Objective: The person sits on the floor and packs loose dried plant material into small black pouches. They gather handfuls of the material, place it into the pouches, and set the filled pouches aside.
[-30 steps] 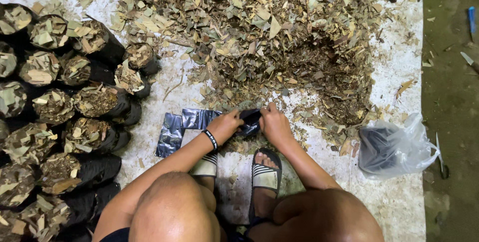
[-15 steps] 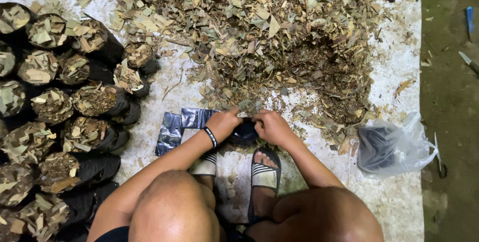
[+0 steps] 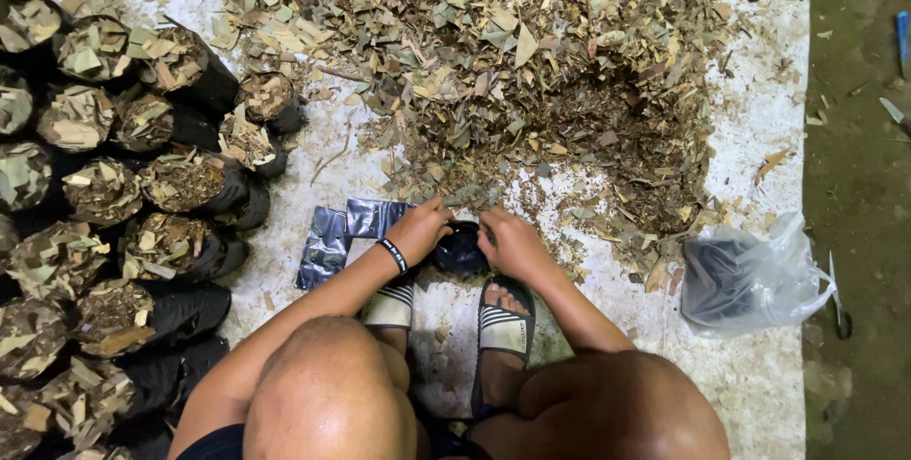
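A big heap of dry leaves and bits covers the pale sheet on the ground. A lot of it is not yet used, so I think much work is left.

On the left stand many black bags filled with leaves, packed close in rows. Those look done.

On the right, well apart, lies a clear plastic bag with dark bags inside. A few flat empty black bags lie just beside the left arm.

Between the hands, at the edge of the heap and just above the sandals, sits one small black bag. The left hand and the right hand both pinch its rim with fingers closed on it, holding it open. It looks mostly empty inside.
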